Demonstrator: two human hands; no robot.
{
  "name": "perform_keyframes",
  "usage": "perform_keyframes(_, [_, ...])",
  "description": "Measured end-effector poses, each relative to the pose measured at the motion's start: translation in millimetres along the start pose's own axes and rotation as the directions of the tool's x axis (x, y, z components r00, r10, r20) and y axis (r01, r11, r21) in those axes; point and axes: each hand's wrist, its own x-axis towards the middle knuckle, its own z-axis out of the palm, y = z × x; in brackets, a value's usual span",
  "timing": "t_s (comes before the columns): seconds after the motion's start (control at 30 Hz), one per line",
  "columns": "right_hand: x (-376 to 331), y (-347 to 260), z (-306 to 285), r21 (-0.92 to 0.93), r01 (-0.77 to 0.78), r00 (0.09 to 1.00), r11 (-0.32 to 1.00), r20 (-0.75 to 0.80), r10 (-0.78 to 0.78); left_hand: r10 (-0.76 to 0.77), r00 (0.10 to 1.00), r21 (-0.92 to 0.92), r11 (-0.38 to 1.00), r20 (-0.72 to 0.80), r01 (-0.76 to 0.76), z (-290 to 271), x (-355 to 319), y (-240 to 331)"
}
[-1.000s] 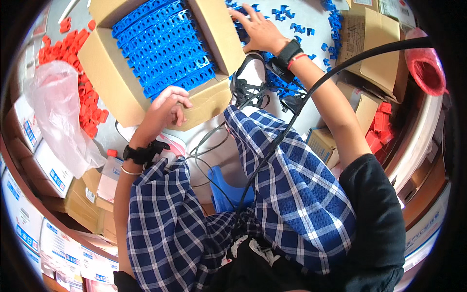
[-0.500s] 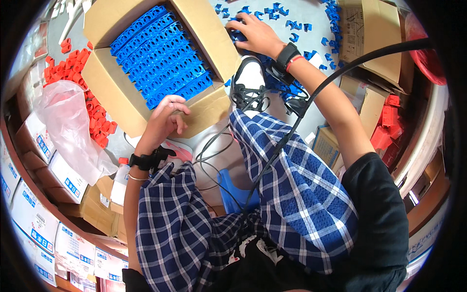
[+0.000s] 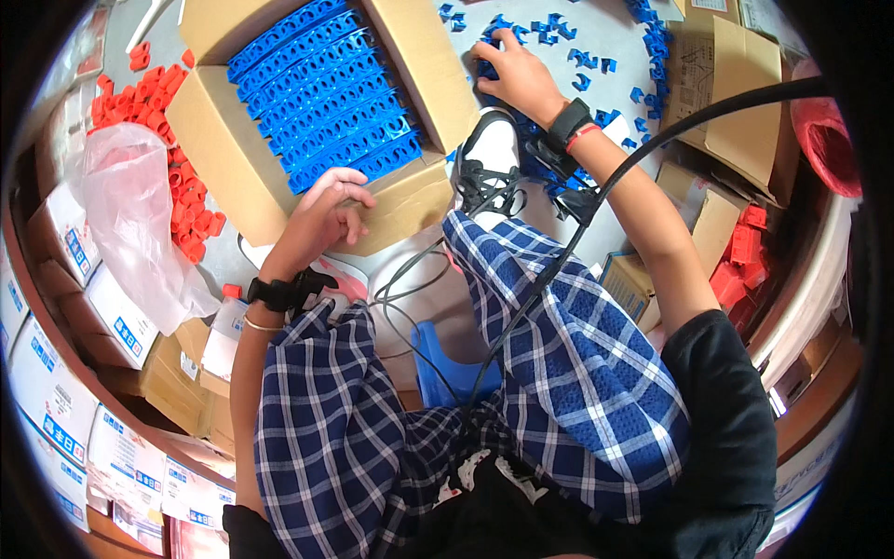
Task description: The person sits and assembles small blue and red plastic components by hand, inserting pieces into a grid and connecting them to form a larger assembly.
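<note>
An open cardboard box stands in front of me, with several rows of blue plastic clips packed inside. Beside its near flap hovers my left hand, fingers loosely bent and apart, with nothing visible in them. To the right of the box, my right hand reaches down to the floor. Its fingers curl round a few loose blue clips, partly hidden under the fingertips. More loose blue clips are scattered on the floor beyond and to the right of that hand.
Red plastic fittings lie in a heap left of the box, beside a clear plastic bag. White cartons line the left. A black cable crosses in front of my right arm. Cardboard boxes stand on the right.
The view has shifted slightly, so the box and both hands appear a little lower and further right. My right hand stays at the loose clips, its fingers drawn a little differently over them.
</note>
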Motion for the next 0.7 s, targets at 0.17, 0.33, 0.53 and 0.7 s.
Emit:
perform_keyframes(0.17, [-6, -2, 3, 0.008, -0.077, 0.996, 0.997, -0.038, 0.078, 0.018, 1.0, -0.034, 0.999, 0.019, -0.017, -5, 0, -4])
perform_keyframes(0.33, [-14, -12, -4, 0.018, -0.147, 0.987, 0.989, -0.062, 0.148, 0.035, 0.999, -0.017, 0.999, 0.024, -0.035, -9, 1, -8])
perform_keyframes(0.53, [-21, -14, -14, 0.017, -0.13, 0.979, 0.991, -0.158, 0.131, 0.042, 0.999, 0.054, 0.998, -0.021, -0.041, -5, 5, -12])
perform_keyframes(0.7, [-35, -21, -23, 0.031, -0.136, 0.974, 0.99, -0.177, 0.139, 0.104, 0.994, 0.146, 0.984, 0.012, -0.105, 9, 10, -19])
